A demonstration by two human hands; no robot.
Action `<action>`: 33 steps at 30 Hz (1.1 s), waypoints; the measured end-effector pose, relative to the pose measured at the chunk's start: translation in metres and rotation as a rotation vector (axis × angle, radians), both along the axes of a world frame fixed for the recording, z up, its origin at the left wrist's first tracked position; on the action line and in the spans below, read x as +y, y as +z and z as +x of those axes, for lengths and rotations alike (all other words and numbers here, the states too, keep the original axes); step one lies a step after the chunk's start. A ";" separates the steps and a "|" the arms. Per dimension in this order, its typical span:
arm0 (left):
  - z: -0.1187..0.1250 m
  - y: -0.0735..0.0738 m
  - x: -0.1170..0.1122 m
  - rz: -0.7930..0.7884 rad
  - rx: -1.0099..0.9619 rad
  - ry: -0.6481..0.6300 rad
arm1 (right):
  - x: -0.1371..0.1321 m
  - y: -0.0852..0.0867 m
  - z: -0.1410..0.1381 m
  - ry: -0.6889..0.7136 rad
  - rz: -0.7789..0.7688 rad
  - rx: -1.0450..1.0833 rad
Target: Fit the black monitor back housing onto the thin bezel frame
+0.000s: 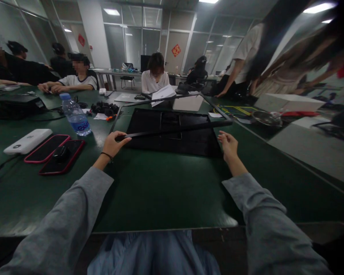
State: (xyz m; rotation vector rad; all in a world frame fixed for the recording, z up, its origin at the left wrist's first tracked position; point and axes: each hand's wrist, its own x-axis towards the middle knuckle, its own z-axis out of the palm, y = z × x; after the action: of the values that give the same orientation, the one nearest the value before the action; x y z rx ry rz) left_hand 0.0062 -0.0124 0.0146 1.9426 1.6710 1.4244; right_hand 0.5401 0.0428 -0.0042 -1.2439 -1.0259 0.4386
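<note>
A thin black rectangular frame (172, 130) is raised at a tilt over the green table. My left hand (114, 144) pinches its near left end between thumb and fingers. My right hand (228, 146) is just below the frame's near right corner, fingers loosely curled and nothing visible in them; it looks apart from the frame. Beneath the frame, a flat black panel (195, 142) lies on the table, with a lighter rectangular outline near its middle. The near bar of the frame crosses in front of part of the panel.
On the left are a water bottle (79, 121), a white power bank (28, 141), and two red-edged phones, one bearing a small black case (61, 154). A white box (187, 102) and papers (164, 94) sit beyond the frame. Large white blocks (318, 147) occupy the right. Several people surround the table.
</note>
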 end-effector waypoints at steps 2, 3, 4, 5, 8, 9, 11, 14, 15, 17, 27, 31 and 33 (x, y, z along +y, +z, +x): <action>0.004 -0.001 -0.002 0.014 0.084 0.025 | -0.004 0.010 0.001 0.025 -0.038 0.163; 0.007 -0.001 -0.003 0.015 0.126 0.029 | -0.007 0.016 0.000 0.133 -0.075 0.222; 0.010 -0.001 -0.004 0.013 0.164 0.029 | -0.011 0.020 -0.001 0.253 -0.123 0.243; 0.013 -0.002 -0.006 0.010 0.196 0.023 | -0.014 0.023 -0.004 0.327 -0.171 0.219; 0.017 -0.005 -0.007 -0.011 0.257 -0.003 | -0.018 0.022 -0.015 0.288 -0.192 0.008; 0.017 -0.008 -0.006 -0.027 0.271 -0.012 | -0.018 0.019 -0.018 0.246 -0.173 -0.050; 0.016 -0.013 -0.002 -0.070 0.301 -0.041 | -0.014 0.011 -0.021 0.163 -0.122 -0.140; 0.016 -0.019 0.006 -0.124 0.351 -0.109 | -0.007 0.000 -0.016 0.072 -0.057 -0.251; 0.016 -0.020 0.007 -0.134 0.370 -0.134 | -0.006 -0.003 -0.013 0.047 -0.050 -0.292; 0.020 -0.021 0.009 -0.144 0.428 -0.162 | -0.007 -0.008 -0.010 -0.003 -0.051 -0.379; 0.025 -0.015 0.005 -0.128 0.633 -0.082 | -0.019 -0.018 -0.017 -0.214 -0.132 -0.511; 0.012 -0.014 0.009 -0.176 0.616 -0.093 | -0.018 -0.019 -0.020 -0.185 -0.134 -0.521; 0.003 -0.013 0.010 -0.240 0.609 -0.116 | -0.016 -0.019 -0.024 -0.149 -0.124 -0.523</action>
State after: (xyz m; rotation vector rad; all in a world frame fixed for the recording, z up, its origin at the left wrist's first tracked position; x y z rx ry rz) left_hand 0.0087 -0.0023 0.0019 2.4198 1.8027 0.5744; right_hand 0.5161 0.0273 -0.0237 -1.5799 -1.3456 0.0553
